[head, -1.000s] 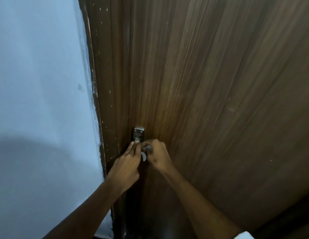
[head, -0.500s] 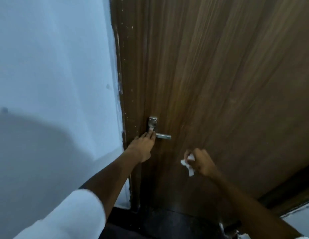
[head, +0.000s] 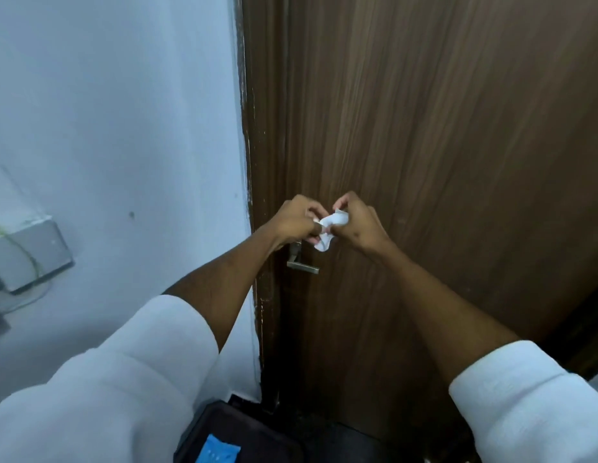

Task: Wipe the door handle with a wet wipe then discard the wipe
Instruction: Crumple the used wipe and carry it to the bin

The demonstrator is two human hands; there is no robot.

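White wet wipe (head: 331,225), crumpled, held between both hands just above the metal door handle (head: 302,266), clear of it. Left hand (head: 296,222) and right hand (head: 356,225) each pinch it, fingers closed on the wipe. Handle is mounted on brown wooden door (head: 441,145). Black bin (head: 237,436) lies well below the handle.

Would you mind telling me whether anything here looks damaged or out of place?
Yes: pale paint is smeared and chipped down the door frame where it meets the wall. The door handle looks intact.
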